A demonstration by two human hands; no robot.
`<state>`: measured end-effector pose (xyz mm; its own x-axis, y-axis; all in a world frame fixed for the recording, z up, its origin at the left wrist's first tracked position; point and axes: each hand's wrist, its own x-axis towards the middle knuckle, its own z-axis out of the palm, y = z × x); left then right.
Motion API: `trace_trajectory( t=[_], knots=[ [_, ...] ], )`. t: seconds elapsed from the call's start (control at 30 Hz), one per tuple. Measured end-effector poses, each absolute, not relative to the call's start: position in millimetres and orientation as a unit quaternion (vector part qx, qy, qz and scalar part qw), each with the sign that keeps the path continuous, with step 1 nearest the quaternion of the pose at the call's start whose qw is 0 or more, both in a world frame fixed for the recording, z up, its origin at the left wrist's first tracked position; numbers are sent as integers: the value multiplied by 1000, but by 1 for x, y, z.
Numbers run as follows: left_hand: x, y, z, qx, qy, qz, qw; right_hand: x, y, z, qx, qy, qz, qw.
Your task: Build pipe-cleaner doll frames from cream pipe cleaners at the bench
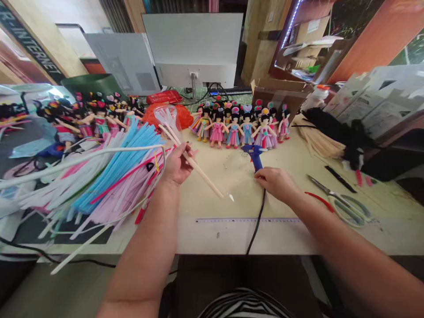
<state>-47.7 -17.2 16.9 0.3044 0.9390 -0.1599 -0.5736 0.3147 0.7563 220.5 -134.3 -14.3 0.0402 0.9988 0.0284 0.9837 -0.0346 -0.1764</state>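
The left hand (177, 165) is closed around a few pale sticks (198, 170), holding them up over the table (298, 154) with their long ends slanting down to the right. The right hand (276, 182) rests on the table with its fingers curled at the handle of a blue glue gun (253, 155), touching it; whether the grip is fully shut is unclear. The gun lies flat, its black cord (256, 221) running toward the person. It looks like a gluing step on the sticks, with the gun about to be lifted; the next move would call for a firm hold on the handle and bringing the nozzle to the sticks. A row of small dolls (236, 126) stands behind the gun (all in pink and blue dresses). A heap of coloured straws (109, 176) lies at left, scissors (344, 201) at right, a ruler (245, 220) along the near edge.
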Motion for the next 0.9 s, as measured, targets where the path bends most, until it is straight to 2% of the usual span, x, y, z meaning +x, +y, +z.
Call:
trace_trajectory(
  t=[0.2,0.5,0.67,0.83,0.9],
  knots=[
    [-46,-19,17,287,300,504,757,205,-128,-9,-712,-698,-1,-74],
    [-45,-21,18,287,302,500,759,193,-132,-9,-681,-721,-47,-123],
    [-45,-23,18,285,295,495,766,185,-125,-6,-664,-742,-2,-94],
    [-44,-24,20,272,302,493,769,161,-94,-7,-657,-749,49,68],
    [-43,-24,20,267,309,491,769,155,-79,-10,-662,-743,56,84]
  ],
)
